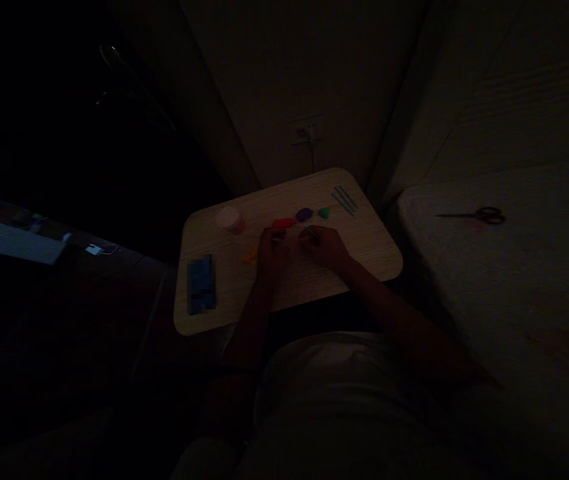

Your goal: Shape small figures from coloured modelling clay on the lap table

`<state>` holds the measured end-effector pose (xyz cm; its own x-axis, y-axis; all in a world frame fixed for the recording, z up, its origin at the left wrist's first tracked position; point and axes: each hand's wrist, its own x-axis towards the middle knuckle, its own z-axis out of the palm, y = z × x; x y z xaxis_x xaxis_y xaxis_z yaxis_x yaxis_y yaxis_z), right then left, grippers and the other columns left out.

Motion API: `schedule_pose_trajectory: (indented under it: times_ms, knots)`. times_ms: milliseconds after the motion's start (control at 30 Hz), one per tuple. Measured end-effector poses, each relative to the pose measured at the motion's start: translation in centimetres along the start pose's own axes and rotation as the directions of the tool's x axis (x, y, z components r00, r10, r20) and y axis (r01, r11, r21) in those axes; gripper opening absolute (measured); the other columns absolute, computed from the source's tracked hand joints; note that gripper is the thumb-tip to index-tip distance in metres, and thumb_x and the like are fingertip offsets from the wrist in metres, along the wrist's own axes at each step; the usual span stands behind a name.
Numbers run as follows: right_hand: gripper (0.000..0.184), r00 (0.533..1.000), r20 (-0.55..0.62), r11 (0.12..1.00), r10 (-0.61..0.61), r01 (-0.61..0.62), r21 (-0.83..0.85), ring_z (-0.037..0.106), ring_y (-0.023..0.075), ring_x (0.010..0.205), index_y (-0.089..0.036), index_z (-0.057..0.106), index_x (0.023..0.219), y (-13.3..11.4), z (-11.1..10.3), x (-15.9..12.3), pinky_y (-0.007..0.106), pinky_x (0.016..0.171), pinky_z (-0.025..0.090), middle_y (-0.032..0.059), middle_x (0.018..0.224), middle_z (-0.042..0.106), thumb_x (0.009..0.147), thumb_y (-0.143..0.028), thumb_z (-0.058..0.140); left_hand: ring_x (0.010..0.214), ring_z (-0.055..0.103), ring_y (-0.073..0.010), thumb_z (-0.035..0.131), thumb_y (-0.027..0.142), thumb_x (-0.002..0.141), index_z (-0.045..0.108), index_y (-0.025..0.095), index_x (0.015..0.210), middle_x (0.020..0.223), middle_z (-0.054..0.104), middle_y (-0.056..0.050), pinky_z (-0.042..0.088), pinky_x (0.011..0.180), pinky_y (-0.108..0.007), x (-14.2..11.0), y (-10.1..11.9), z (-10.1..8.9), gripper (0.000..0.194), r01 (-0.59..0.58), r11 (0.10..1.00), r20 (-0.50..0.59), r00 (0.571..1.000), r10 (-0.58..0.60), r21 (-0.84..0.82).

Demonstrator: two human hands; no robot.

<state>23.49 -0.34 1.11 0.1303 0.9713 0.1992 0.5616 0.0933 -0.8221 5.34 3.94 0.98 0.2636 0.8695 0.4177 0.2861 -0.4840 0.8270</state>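
Head view, left fingers (267, 235), right fingers (321, 239) curled, grip unclear, red piece (284, 223) ahead, scissors (477, 215) rightward

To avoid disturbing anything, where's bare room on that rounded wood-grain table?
Right, between three thin teal sticks, right hand and table edge; left, between pixelated blue rectangle and flat orange piece. Crowded: centre, with left hand, red piece, purple oval, green piece.

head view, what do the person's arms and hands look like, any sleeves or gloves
Left hand and right hand look ungloved, left forearm and right forearm uncovered; too dark to make out rings, markings or where any sleeves end.
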Motion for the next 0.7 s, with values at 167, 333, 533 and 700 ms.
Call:
schedule_pose_trajectory:
  times_ms: [167,333,533,700]
  knots:
    - [0.021,1.0,-0.016,0.992,0.006,-0.008,-0.125,0.06,0.0194,0.072,-0.019,0.073,0.086,-0.3,-0.1,0.0,0.03,0.065,0.037,0.0077,0.082,0.073,0.091,-0.038,0.064,0.101,0.062,-0.0217,0.057,0.011,0.08,0.06,0.023,0.105,0.106,0.065,-0.006,0.051,0.092,-0.035,-0.2,0.6,-0.1,0.027,-0.063,0.993,0.018,0.998,0.061,0.101]
    - [0.026,0.998,-0.037,0.972,0.043,-0.05,-0.229,0.056,0.0194,0.07,-0.021,0.068,0.081,-0.3,-0.2,-0.1,0.031,0.062,0.031,0.0078,0.079,0.07,0.092,-0.045,0.064,0.11,0.06,-0.0292,0.061,0.019,0.086,0.063,0.023,0.103,0.109,0.065,-0.009,0.046,0.103,-0.046,-1.7,2.3,-3.0,0.018,-0.105,0.908,0.046,0.994,0.095,0.406]
    - [0.028,0.999,-0.002,0.967,0.04,-0.039,-0.25,0.057,0.0206,0.073,-0.022,0.067,0.08,-0.4,-0.3,-0.2,0.032,0.063,0.03,0.008,0.081,0.071,0.092,-0.046,0.063,0.136,0.047,-0.0404,0.065,0.032,0.087,0.054,0.016,0.131,0.141,0.053,-0.021,0.036,0.114,-0.059,-2.9,3.5,-9.1,0.048,0.283,0.605,-0.271,0.956,-0.113,0.744]
    - [0.026,0.999,0.015,0.963,0.041,-0.036,-0.268,0.059,0.0213,0.075,-0.022,0.069,0.083,-0.6,-0.3,-0.2,0.032,0.063,0.03,0.0086,0.085,0.073,0.093,-0.045,0.062,0.137,0.05,-0.044,0.065,0.04,0.089,0.043,0.012,0.144,0.146,0.051,-0.026,0.033,0.116,-0.066,-3.4,2.6,-11.8,0.066,0.507,0.451,-0.422,0.862,-0.282,0.734]
